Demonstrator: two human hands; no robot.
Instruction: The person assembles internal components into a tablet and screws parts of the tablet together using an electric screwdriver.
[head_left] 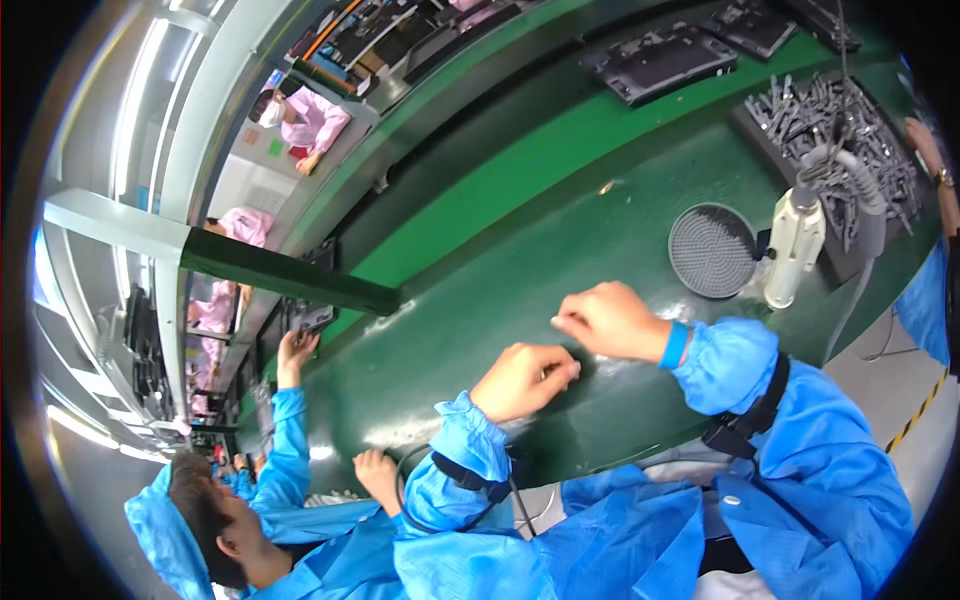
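— Resting on the dark green table (480,300), near its front edge, your left hand (522,380) is curled narrow, fingertips pinched together; whether it holds anything I cannot tell.

— And your right hand (612,320)?

— Just beside the left, knuckles up, fingers pinched narrow too; anything between them is too small to see.

— What lies around them?

— A round grey ridged mat (712,250) sits toward the right edge, a white cylindrical tool (793,245) just beside it, and a tray of grey metal parts (840,150) at the far right corner.
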